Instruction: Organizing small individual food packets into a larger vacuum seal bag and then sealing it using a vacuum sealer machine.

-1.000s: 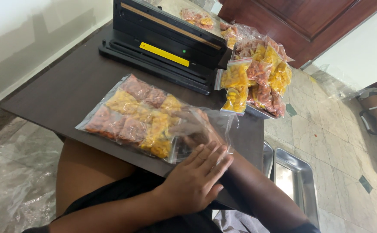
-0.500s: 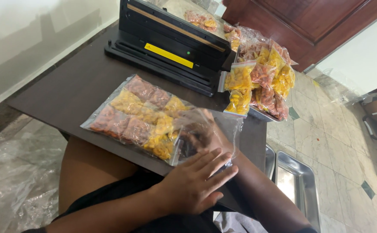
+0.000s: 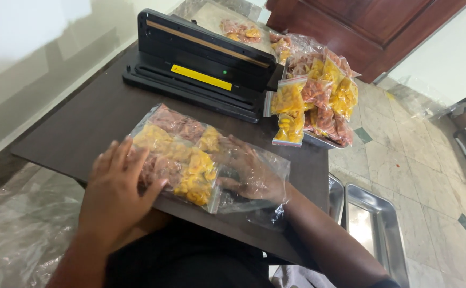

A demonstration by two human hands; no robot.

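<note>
One sealer [image 3: 201,74], two steel trays [image 3: 377,234], two hands [image 3: 116,197].

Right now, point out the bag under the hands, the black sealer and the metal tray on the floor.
Clear bag [image 3: 182,154], head view, on its yellow pieces.
Black sealer [image 3: 206,64], head view, on its lid.
Metal tray [image 3: 388,234], head view, on its right rim.

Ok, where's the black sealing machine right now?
The black sealing machine sits at the far side of the dark table, beyond the food bag under both hands, with a pile of filled bags to its right.
</note>
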